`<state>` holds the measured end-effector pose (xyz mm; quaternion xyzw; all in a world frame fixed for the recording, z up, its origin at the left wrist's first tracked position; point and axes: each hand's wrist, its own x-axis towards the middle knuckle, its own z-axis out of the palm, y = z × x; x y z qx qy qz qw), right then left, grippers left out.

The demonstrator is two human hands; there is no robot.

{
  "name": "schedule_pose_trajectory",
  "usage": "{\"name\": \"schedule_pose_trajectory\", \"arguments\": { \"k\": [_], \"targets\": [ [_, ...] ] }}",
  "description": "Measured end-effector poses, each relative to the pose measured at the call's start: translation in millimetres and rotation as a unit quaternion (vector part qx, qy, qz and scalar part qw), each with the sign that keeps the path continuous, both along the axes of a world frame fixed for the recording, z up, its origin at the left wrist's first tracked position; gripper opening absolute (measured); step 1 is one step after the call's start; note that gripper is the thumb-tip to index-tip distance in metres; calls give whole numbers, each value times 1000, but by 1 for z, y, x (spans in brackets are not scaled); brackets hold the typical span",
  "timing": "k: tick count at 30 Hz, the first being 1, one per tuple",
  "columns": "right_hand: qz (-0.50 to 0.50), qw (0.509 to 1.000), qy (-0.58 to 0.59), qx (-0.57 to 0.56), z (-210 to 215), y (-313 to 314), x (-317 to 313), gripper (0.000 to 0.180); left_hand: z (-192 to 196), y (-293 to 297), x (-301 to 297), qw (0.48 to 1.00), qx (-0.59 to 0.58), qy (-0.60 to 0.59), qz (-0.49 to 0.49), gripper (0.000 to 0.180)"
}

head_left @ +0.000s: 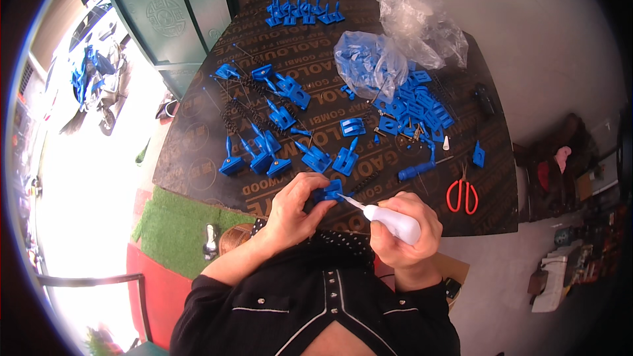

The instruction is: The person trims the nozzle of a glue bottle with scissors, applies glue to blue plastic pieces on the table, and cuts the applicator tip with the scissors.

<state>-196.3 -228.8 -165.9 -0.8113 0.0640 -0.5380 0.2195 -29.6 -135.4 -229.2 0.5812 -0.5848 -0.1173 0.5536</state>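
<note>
My left hand (295, 206) is closed on a small blue plastic part (333, 190) just above the near edge of the dark table. In my right hand (412, 231) is a white squeeze bottle (393, 223), tilted so its thin nozzle meets or nearly meets the blue part; contact is hard to tell. A dark coil spring runs off behind the part. Just beyond my hands lie a blue piece with a pointed tip (345, 157) and another like it (312, 157). A small white cap (446, 143) stands farther right.
Blue pieces with springs (281, 115) spread over the table's left; several more stand along the far edge (304, 13). A clear bag of blue parts (371, 66), loose blue parts (415, 109) and small screws lie right of centre. Nearer are a blue-handled screwdriver (417, 171) and red-handled scissors (462, 196).
</note>
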Motion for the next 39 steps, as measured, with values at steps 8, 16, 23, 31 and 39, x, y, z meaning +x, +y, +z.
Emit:
{"name": "schedule_pose_trajectory", "arguments": {
  "k": [8,16,23,31,39],
  "targets": [
    [4,1000,11,-8,1,0,-3,33,-1,0,0,1000,1,0,0,35],
    [6,1000,5,-6,-1,-1,1,32,-1,0,1,1000,-10,-11,1,35],
    [4,1000,6,-2,-1,-1,0,33,0,1,0,1000,1,-1,0,35],
    [-5,997,-31,69,-14,1,-9,29,0,3,4,999,8,35,-34,35],
    [75,898,-192,388,-32,12,-5,33,-8,4,8,993,-9,89,-81,34]
  ]
}}
